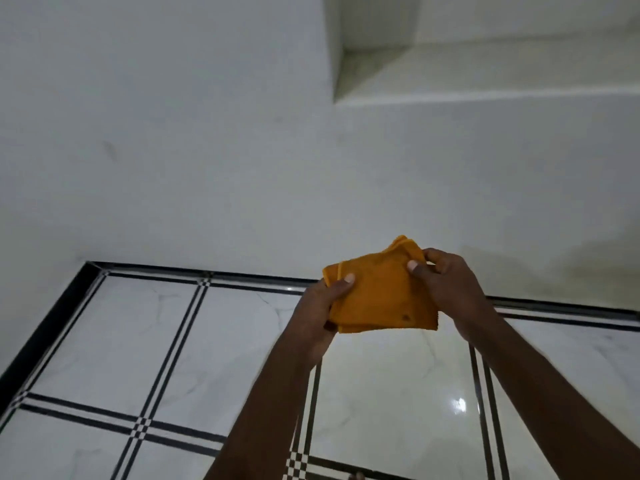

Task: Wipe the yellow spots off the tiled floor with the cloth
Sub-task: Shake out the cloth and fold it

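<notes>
While both arms reach out over the floor: a person holds a folded orange-yellow cloth (377,296) up in the air between two bare hands, well above the tiles.
Cloth: folded into a rough square of several layers, stitched hems showing at its top corner and left edge; a small dark mark sits near its lower right corner.
Left hand (323,308): grips the cloth's left edge, thumb (344,284) laid across the upper face, the other fingers curled out of sight beneath the fabric.
Right hand (450,289): pinches the cloth's upper right corner between thumb tip and curled fingers (431,256), which are bunched close together.
Floor (104,341): glossy white marble-look tiles, divided by double black lines with small checkered squares where the lines cross; a black border strip runs along its far edge and its left edge, meeting at the far left corner.
Yellow spots: whether any lie on the tiles cannot be told from this angle.
Reflection: a bright point of light glints on the tile below the right forearm.
Wall (173,133): plain white, rising from the floor's far edge.
Niche (374,64): a recessed white shelf set into the wall, high at the right, well apart from the hands.
</notes>
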Demonstrator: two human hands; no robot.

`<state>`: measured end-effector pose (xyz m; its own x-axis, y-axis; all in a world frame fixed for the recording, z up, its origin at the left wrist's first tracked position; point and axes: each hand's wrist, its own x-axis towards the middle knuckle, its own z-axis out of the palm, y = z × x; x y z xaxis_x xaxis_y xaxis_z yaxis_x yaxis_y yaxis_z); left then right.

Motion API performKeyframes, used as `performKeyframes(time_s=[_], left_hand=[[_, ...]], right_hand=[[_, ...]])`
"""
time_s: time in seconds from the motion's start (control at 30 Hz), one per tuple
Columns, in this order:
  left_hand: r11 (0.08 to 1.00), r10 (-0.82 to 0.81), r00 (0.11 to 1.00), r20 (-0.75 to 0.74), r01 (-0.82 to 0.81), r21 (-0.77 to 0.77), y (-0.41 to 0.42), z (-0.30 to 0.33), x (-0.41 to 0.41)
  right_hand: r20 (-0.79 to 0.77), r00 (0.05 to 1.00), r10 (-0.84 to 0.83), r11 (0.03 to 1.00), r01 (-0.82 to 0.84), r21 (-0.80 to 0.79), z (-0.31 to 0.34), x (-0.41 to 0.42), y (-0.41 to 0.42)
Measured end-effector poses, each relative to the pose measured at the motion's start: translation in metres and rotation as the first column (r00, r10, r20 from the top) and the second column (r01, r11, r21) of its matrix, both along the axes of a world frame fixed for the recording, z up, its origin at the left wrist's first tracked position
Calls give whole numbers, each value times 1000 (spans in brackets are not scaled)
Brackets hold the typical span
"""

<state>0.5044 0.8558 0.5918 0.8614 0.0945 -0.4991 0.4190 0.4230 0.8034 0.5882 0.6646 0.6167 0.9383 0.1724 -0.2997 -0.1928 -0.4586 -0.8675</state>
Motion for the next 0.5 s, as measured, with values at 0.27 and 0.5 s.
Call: performKeyframes(time_s=[0.27, 0.5], left_hand=[[868, -54, 987, 148, -27, 496, -3, 247, -11], [749, -91, 977, 194, -61, 660, -55, 357, -45]], right_hand=[[77, 990, 116, 987, -123, 101, 219, -25, 19], [35, 891, 453, 854, -444, 272, 317, -53, -22]])
